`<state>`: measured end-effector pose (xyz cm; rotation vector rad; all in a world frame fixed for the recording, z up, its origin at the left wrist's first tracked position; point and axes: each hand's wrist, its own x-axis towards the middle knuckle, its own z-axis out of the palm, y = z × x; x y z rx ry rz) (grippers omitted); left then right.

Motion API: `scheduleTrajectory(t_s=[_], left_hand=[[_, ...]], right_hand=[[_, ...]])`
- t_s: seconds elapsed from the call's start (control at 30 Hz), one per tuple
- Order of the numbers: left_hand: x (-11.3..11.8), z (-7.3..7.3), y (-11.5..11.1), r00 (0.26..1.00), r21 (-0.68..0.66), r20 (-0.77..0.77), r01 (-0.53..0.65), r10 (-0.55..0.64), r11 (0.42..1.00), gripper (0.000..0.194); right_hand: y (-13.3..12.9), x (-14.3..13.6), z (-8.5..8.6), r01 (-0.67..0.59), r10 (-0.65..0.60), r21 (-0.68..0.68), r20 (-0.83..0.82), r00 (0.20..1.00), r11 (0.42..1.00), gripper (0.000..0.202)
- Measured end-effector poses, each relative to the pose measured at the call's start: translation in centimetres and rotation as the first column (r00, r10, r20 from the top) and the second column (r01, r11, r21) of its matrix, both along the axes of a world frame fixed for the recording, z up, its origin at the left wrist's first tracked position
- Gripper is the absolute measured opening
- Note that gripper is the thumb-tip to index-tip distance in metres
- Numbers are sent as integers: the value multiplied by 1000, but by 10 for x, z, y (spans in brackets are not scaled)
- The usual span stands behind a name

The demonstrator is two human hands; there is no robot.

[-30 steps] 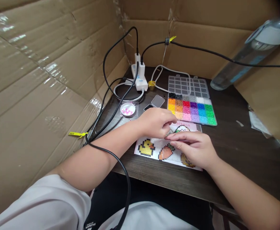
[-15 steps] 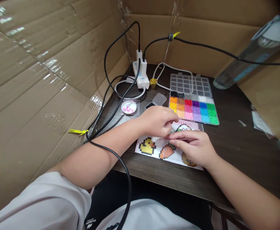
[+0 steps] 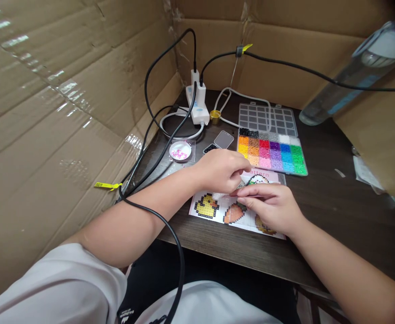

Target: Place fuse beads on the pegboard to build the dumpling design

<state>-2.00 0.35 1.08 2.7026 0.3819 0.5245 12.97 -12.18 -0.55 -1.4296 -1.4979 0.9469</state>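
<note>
My left hand [image 3: 222, 171] is closed, knuckles up, over the printed pattern sheet [image 3: 211, 219]; its fingertips are hidden, so I cannot make out what they hold. A small whitish, blurry thing [image 3: 219, 196] shows just below it. My right hand [image 3: 273, 204] pinches a thin, pinkish tweezers-like tool [image 3: 253, 196] between thumb and fingers, its tip pointing left under my left hand. The sheet carries a duck, a carrot and other pixel pictures. Beyond my hands, a partly beaded piece with a black outline [image 3: 258, 179] lies on the sheet, partly covered.
A divided box of coloured beads [image 3: 306, 173] lies with its clear lid [image 3: 268, 118] folded back. Left of it are a small box of black beads [image 3: 211, 147], a white dish [image 3: 180, 158] with pink beads, a gold cup [image 3: 215, 117], a power strip [image 3: 199, 112], cables and a bottle [image 3: 346, 81].
The whole view has shifted very slightly to the left. Both hands keep nearly the same pose over the sheet.
</note>
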Motion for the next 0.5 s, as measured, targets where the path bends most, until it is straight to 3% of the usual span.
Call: scheduleTrajectory(t_s=[0.33,0.5], left_hand=[[0,0,1,1000,13,9,4,-4,1000,29],[-1,2,3,999,42,32,24,-25,999,28]], right_hand=[[-1,4,5,56,-55,7,-90,994,998,10],[-4,28,9,89,-85,13,-187,979,996,8]])
